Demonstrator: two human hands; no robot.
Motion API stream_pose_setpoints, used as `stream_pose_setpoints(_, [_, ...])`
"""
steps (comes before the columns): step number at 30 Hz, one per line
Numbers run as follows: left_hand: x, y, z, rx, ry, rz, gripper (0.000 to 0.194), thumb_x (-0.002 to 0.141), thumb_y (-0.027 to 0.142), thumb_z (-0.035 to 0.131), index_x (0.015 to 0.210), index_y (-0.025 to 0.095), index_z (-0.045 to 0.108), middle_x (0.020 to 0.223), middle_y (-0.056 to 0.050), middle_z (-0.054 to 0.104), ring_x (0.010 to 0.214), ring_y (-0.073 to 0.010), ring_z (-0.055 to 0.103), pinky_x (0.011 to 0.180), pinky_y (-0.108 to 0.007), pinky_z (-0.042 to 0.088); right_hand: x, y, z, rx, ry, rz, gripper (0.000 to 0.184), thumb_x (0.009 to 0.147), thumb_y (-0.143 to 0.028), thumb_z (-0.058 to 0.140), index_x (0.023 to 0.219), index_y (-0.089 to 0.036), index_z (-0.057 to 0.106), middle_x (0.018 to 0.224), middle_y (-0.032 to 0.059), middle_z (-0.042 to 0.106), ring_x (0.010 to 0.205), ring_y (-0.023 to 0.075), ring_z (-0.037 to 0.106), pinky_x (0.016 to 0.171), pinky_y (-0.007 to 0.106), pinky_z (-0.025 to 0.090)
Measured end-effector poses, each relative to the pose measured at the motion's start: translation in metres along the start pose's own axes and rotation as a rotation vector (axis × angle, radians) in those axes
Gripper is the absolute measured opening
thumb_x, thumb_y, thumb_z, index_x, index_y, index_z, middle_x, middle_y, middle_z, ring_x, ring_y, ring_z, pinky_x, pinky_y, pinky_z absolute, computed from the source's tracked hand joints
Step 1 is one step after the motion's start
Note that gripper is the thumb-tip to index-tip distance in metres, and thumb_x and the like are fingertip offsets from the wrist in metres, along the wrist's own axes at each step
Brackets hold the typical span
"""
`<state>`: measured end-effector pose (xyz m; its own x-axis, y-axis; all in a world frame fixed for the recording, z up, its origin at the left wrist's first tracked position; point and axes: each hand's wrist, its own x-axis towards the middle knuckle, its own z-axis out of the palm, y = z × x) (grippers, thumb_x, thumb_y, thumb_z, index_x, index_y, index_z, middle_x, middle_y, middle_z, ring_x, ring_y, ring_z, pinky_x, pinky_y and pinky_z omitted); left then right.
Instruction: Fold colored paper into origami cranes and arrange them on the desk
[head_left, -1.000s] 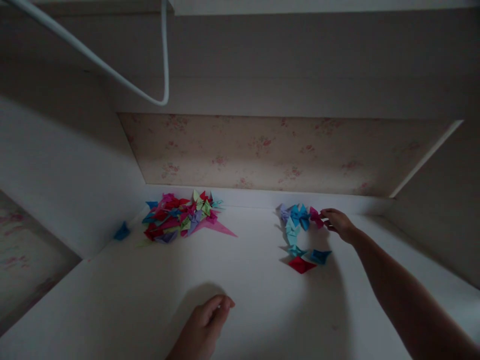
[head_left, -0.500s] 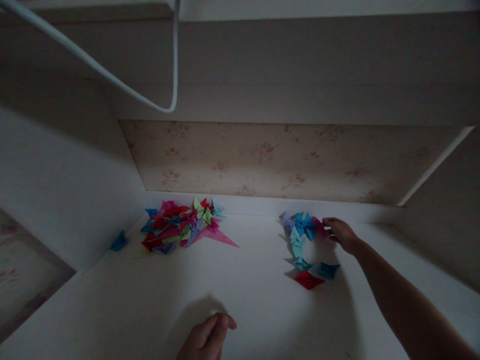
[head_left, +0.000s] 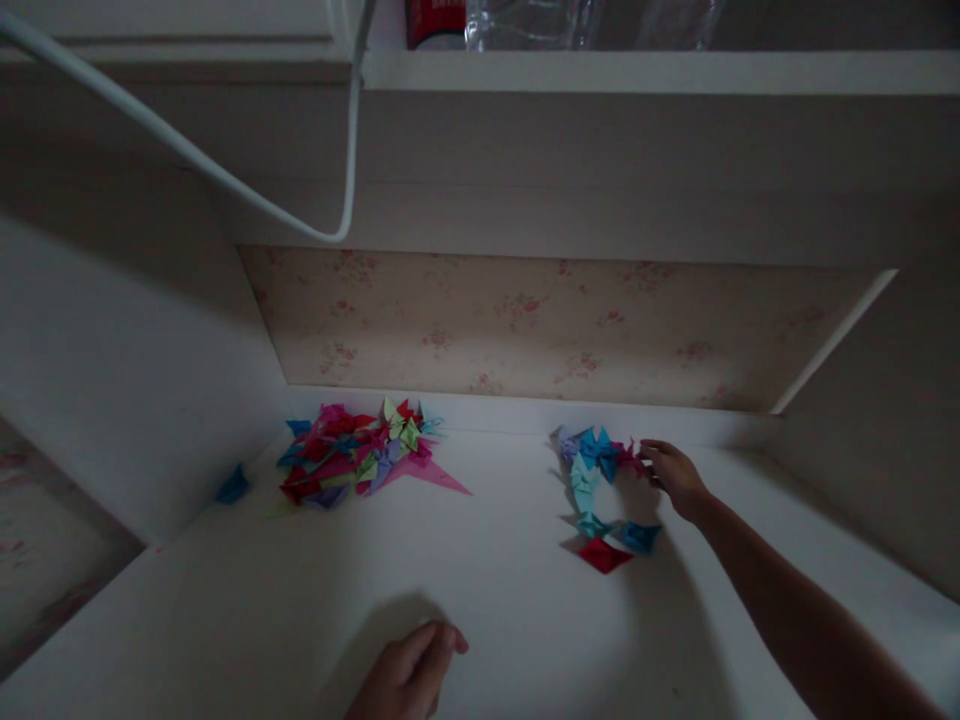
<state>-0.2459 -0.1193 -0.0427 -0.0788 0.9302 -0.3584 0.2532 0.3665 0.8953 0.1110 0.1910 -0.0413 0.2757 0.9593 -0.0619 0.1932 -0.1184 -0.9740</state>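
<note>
My right hand [head_left: 673, 478] reaches to the back right of the white surface, its fingertips closed at the edge of a magenta origami piece [head_left: 628, 457]. Left of that piece stand a blue origami piece [head_left: 600, 455] and a lavender one [head_left: 568, 442]. Pale turquoise [head_left: 583, 485] and teal [head_left: 592, 525] pieces curve toward the front, followed by a red one [head_left: 604, 556] and a dark blue one [head_left: 640, 538]. Near the front edge my left hand [head_left: 409, 668] is curled, and no object shows in its fingers.
A heap of mixed origami pieces [head_left: 330, 455] lies at the back left, with a pink pointed piece [head_left: 439, 475] sticking out. One blue piece [head_left: 233, 486] sits apart by the left wall. A white cable [head_left: 247, 190] hangs above; a shelf edge [head_left: 637, 75] crosses the top.
The view has tilted up slightly, showing the shelf items. My right hand has shifted slightly at the magenta piece, more of which is now visible. My left hand stays curled near the front.
</note>
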Motion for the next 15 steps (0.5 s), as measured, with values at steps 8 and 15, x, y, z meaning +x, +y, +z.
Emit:
stream_pose_setpoints(8, [0.002, -0.004, 0.002, -0.014, -0.066, 0.061, 0.072, 0.074, 0.079, 0.032, 0.091, 0.016, 0.063, 0.052, 0.008, 0.023, 0.051, -0.0112, 0.024, 0.049, -0.024, 0.02, -0.051, -0.011, -0.005, 0.057, 0.03, -0.129, 0.035, 0.071, -0.034, 0.059, 0.102, -0.018, 0.059, 0.078, 0.0012, 0.061, 0.041, 0.0064, 0.042, 0.038, 0.022, 0.03])
stream_pose_setpoints(15, [-0.004, -0.007, 0.0, 0.026, -0.047, 0.194, 0.055, 0.083, 0.065, 0.038, 0.087, 0.015, 0.063, 0.057, 0.006, 0.031, 0.057, -0.012, 0.033, 0.053, -0.023, 0.026, -0.143, -0.02, -0.004, 0.142, -0.015, -0.188, 0.027, 0.074, -0.039, 0.063, 0.093, -0.02, 0.058, 0.072, -0.0018, 0.057, 0.042, 0.0071, 0.041, 0.039, 0.022, 0.027])
